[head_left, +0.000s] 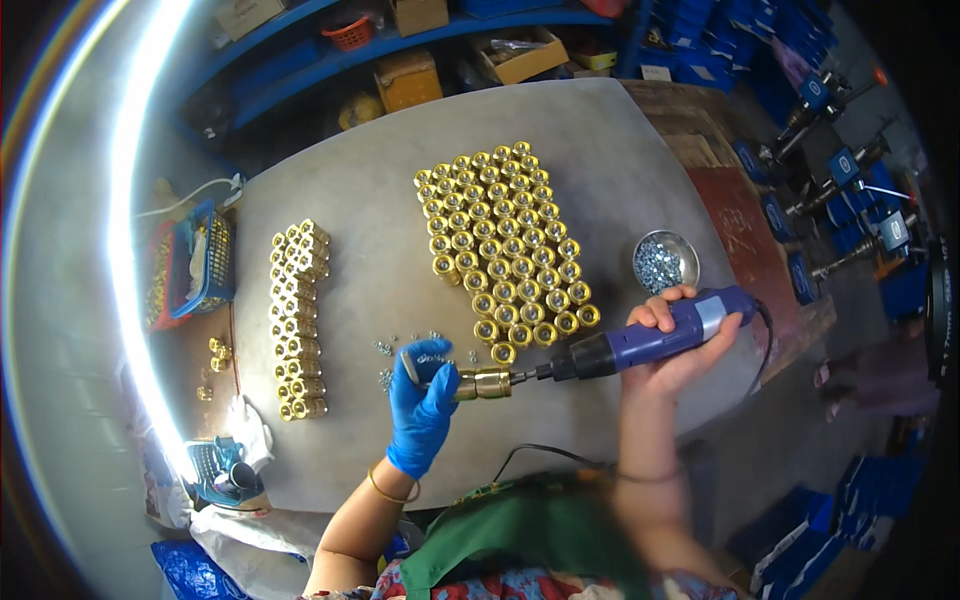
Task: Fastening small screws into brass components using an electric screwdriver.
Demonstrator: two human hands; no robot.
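Observation:
My left hand (420, 410), in a blue glove, is closed round a brass fitting (490, 383). A narrow pale piece shows by its fingers, too unclear to name. My bare right hand (660, 378) grips a blue-purple electric screwdriver (640, 345), held nearly level. Its bit (528, 376) meets the right end of the fitting; how deep it sits is hidden. Small loose screws (385, 380) lie beside the left hand. Just beyond the right hand is a round metal bowl (694, 262) of screws. Brass fittings (505, 235) stand upright in a large block ahead.
A narrower group of brass fittings (298, 320) stands at the left. Blue and red baskets (210, 265) are by the left table edge. Blue-labelled machines with handles (845, 170) line the right. A blue shelf (300, 65) with boxes runs behind the table.

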